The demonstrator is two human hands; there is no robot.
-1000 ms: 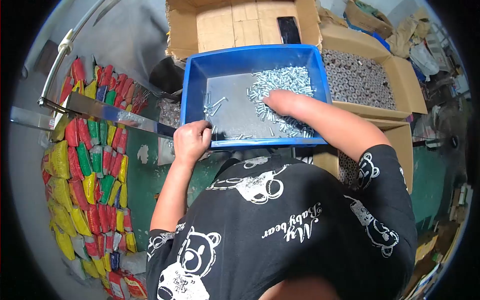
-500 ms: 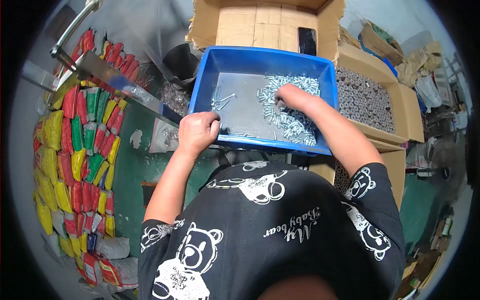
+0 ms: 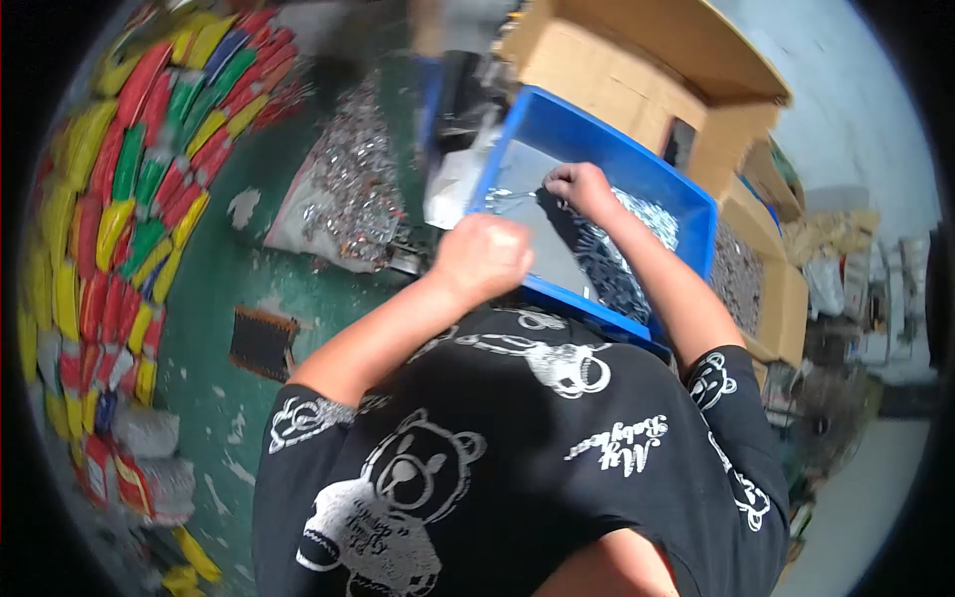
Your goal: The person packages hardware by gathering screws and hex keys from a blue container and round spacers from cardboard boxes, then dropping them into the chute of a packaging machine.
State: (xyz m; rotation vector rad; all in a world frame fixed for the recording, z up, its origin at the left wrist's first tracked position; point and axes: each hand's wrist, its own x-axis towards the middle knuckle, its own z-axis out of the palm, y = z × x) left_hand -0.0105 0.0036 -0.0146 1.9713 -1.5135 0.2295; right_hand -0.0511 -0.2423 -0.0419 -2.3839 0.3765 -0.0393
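Note:
A blue plastic bin (image 3: 542,114) sits in front of me. Bright metal screws (image 3: 652,224) are heaped in its right part, partly under my right forearm and its shadow. A few longer screws (image 3: 507,197) lie by the left wall. Above the bin's middle is my right hand (image 3: 582,189), its thumb and fingers pinched together; whatever they hold is too small to make out. My left hand (image 3: 484,259) is closed in a fist at the bin's front left corner, its fingertips turned away, so its contents are hidden.
Behind the bin stands an open cardboard box (image 3: 617,70) with a dark phone-like object (image 3: 679,142). Another carton (image 3: 741,279) of small parts is at right. On the left are a bag of metal bits (image 3: 348,199) and stacked coloured packets (image 3: 119,219).
My view has swung, tilting the bin and shifting it right. My right hand has lifted from the screw heap and moved left across the bin. My left hand remains closed near the front left corner.

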